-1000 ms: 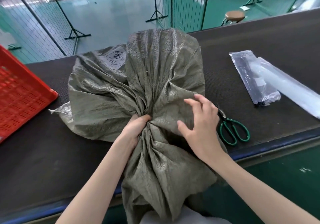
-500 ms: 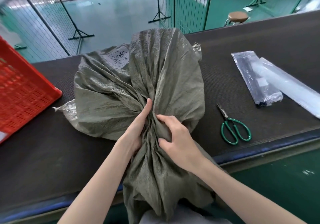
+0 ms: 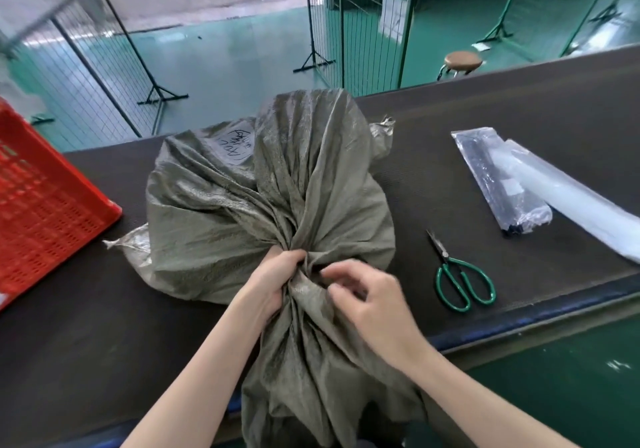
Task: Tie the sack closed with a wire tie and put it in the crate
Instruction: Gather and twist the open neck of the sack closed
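Observation:
A grey-green woven sack (image 3: 242, 205) lies on the dark table (image 3: 502, 129), its open end bunched into a neck that hangs over the near edge. My left hand (image 3: 268, 281) grips the gathered neck from the left. From the right, my right hand (image 3: 367, 295) curls its fingers into the folds of the same neck. A red perforated crate (image 3: 41, 205) stands at the table's left end. I see no wire tie on the sack.
Green-handled scissors (image 3: 460, 278) lie on the table right of the sack. Further right are a clear bag of dark ties (image 3: 502, 177) and a white translucent packet (image 3: 581, 202). Wire fence panels (image 3: 360, 28) and a round stool (image 3: 462, 61) stand beyond the table.
My right hand moved from the sack's right side to the neck and curled into the folds. My left hand closed round the gathered neck.

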A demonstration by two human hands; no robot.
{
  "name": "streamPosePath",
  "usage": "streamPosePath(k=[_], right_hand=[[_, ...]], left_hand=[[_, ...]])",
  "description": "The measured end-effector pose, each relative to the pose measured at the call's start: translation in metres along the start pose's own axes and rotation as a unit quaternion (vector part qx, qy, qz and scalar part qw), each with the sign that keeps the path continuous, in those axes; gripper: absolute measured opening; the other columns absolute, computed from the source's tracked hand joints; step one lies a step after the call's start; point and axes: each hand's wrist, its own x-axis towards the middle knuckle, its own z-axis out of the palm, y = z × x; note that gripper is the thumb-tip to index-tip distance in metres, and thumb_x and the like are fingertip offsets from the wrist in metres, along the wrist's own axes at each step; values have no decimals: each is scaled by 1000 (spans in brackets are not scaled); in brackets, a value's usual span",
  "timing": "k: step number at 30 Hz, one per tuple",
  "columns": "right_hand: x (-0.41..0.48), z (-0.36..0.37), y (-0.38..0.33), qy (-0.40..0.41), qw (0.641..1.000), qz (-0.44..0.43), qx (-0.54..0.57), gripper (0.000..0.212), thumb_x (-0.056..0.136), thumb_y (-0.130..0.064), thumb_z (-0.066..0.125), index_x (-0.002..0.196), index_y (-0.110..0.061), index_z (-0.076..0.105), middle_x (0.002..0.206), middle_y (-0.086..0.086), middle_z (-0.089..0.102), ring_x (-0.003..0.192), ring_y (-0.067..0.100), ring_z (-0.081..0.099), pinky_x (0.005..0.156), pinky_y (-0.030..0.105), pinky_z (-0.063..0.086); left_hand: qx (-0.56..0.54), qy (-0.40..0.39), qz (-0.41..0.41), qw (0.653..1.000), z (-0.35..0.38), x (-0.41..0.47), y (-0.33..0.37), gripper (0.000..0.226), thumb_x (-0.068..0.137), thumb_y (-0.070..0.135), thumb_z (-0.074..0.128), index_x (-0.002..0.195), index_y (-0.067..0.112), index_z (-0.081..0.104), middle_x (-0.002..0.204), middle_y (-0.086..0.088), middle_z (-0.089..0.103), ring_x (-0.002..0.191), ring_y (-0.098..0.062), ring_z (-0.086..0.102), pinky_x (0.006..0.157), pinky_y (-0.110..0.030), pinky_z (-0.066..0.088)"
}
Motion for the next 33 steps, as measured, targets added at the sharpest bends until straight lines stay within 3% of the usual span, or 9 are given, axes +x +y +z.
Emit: streamPosePath(k=[3, 6, 11, 14, 18, 22, 27, 31, 33], right_hand=[[15, -15, 26, 102, 987, 126, 17, 14, 78, -5, 67, 84, -18, 67, 75, -5, 67, 70, 6, 59, 71, 17, 45], [23, -20, 42, 17, 975, 209, 77, 27, 77, -12, 72, 96, -26, 61, 92, -5, 68, 94, 14, 62, 84, 23, 44], [42, -5, 45, -99, 983, 150, 45, 104, 62, -31, 84, 147, -28, 24, 144, -13, 42, 133, 2, 37, 113, 27, 29], [53, 5, 40, -154, 981, 115, 30, 116, 58, -20, 88, 150, -25, 16, 148, -13, 36, 136, 0, 31, 116, 25, 25], [65, 15, 40, -186, 977, 101, 18, 126, 45, -28, 88, 149, -26, 18, 148, -5, 39, 136, 8, 36, 116, 33, 29], [71, 12, 45, -206, 976, 72, -17, 124, 46, -32, 87, 149, -26, 19, 152, -2, 34, 140, 9, 30, 116, 35, 28], [59, 8, 53, -172, 982, 78, -3, 120, 51, -32, 88, 150, -24, 19, 153, -1, 29, 142, 7, 24, 118, 35, 24], [39, 2, 60, -83, 984, 154, -38, 101, 57, -37, 87, 140, -20, 33, 139, 4, 41, 131, 16, 39, 111, 36, 34], [30, 2, 62, -83, 971, 224, -28, 89, 61, -43, 84, 134, -19, 38, 129, 5, 50, 122, 17, 48, 106, 33, 38]], left_hand=[[-24, 19, 36, 999, 7, -1, -2, 22, 85, -8, 50, 102, -6, 64, 83, -16, 69, 60, -19, 69, 60, -30, 58], [-16, 47, 41, 998, 10, 3, -8, 26, 88, -1, 49, 112, -5, 61, 92, -15, 69, 75, -24, 66, 74, -33, 55], [-12, 60, 10, 998, 8, 1, -8, 35, 85, 27, 66, 109, 2, 64, 99, -15, 72, 87, -27, 69, 83, -35, 55], [-46, -40, -3, 998, 1, -13, -6, 55, 71, 52, 69, 105, 9, 70, 103, -13, 74, 96, -26, 70, 89, -37, 53], [-62, -121, -2, 991, -5, -22, -7, 27, 83, 27, 65, 102, 7, 70, 98, -14, 75, 85, -23, 73, 77, -33, 59], [-6, -101, -1, 995, -8, -21, -6, 25, 81, 1, 64, 106, 0, 69, 100, -24, 72, 80, -30, 70, 76, -41, 58], [12, -56, 0, 998, -5, -17, -9, 30, 78, -7, 58, 106, -3, 66, 99, -24, 72, 86, -33, 69, 82, -46, 55], [-33, 11, 10, 999, 7, -19, -16, 15, 77, -14, 52, 82, -10, 65, 65, -16, 70, 53, -23, 67, 53, -30, 56], [-69, 40, 5, 997, 15, -18, -20, 16, 77, -15, 49, 86, -15, 62, 69, -21, 64, 50, -24, 63, 50, -28, 53]])
